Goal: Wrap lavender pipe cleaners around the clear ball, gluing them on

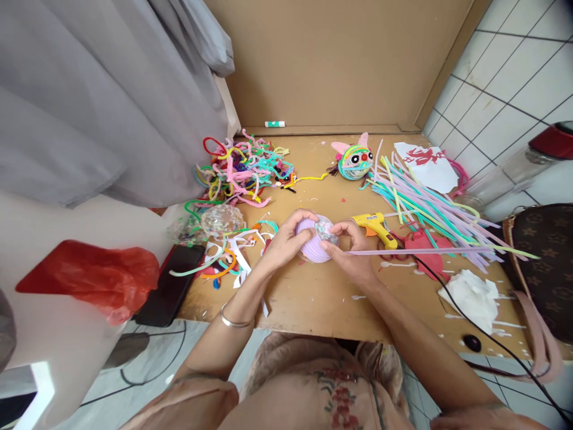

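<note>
Near the table's front, my left hand (290, 239) grips a rounded ball (316, 252) wrapped in rows of lilac pipe cleaner. A clear, speckled patch shows at the ball's upper right, where no wrapping covers it. My right hand (353, 248) is closed at that side, its fingertips pinching a lilac pipe cleaner (416, 251) against the ball. The strand's long free end runs out to the right past my hand. Just beyond my right hand lies a yellow glue gun (376, 228) with an orange trigger.
A tangled heap of pipe cleaners (246, 167) stands at back left, a clear speckled ball (221, 220) before it. Straight pipe cleaners (439, 203) lie right, near a decorated ball with pink ears (354, 161). A black phone (172, 286), crumpled tissue (474, 298) and black cord (483, 334) flank the hands.
</note>
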The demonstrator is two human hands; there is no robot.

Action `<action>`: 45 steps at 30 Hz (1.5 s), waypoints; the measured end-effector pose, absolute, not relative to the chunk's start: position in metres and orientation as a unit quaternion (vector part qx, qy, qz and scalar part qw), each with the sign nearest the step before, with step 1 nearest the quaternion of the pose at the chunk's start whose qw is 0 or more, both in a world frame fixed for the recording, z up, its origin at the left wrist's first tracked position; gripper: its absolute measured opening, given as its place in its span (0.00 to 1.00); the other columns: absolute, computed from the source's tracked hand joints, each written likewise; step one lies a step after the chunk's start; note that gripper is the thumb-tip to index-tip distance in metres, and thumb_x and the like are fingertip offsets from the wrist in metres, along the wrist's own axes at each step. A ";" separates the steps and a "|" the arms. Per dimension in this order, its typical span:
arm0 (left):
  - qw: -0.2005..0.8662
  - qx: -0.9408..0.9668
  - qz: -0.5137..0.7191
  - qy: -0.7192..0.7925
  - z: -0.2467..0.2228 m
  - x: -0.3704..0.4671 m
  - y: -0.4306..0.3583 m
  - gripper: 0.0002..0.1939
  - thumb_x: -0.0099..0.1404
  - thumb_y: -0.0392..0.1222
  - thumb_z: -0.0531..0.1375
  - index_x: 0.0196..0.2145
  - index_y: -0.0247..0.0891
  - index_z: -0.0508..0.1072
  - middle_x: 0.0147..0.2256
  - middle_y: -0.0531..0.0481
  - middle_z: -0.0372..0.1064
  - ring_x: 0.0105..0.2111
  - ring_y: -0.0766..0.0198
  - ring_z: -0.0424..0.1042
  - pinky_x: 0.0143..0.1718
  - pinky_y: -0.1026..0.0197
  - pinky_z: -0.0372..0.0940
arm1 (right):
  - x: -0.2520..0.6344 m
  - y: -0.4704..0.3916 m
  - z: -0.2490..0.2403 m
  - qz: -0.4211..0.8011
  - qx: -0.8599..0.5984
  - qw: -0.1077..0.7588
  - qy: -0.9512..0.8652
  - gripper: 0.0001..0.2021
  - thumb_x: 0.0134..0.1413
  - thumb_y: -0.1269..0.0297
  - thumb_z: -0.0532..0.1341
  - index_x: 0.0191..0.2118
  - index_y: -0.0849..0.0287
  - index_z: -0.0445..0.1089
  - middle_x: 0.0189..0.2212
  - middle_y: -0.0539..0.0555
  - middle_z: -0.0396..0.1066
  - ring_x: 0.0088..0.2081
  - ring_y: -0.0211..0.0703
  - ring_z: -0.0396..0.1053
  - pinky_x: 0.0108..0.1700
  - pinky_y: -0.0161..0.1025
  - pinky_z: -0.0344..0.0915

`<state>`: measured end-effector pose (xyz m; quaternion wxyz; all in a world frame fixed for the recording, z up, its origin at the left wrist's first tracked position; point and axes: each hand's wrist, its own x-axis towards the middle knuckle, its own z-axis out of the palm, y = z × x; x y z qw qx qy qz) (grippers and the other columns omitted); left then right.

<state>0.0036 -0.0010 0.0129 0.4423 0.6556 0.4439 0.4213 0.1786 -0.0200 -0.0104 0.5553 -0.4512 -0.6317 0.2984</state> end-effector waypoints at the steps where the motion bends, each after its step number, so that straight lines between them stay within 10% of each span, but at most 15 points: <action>1: 0.443 0.655 0.424 0.442 0.013 0.004 -0.001 0.14 0.58 0.43 0.56 0.42 0.38 0.69 0.48 0.47 0.70 0.46 0.58 0.68 0.48 0.58 0.64 | 0.179 -0.020 -0.010 0.298 -0.449 0.556 -0.633 0.10 0.46 0.61 0.66 0.34 0.53 0.66 0.33 0.49 0.68 0.37 0.43 0.67 0.41 0.42 0.67; 45: 0.434 0.647 0.426 0.460 0.006 0.005 0.000 0.19 0.61 0.43 0.55 0.50 0.39 0.69 0.48 0.49 0.70 0.46 0.60 0.68 0.50 0.59 0.63 | 0.179 -0.019 -0.011 0.290 -0.454 0.542 -0.644 0.10 0.47 0.60 0.65 0.34 0.53 0.64 0.33 0.49 0.67 0.36 0.43 0.66 0.41 0.43 0.65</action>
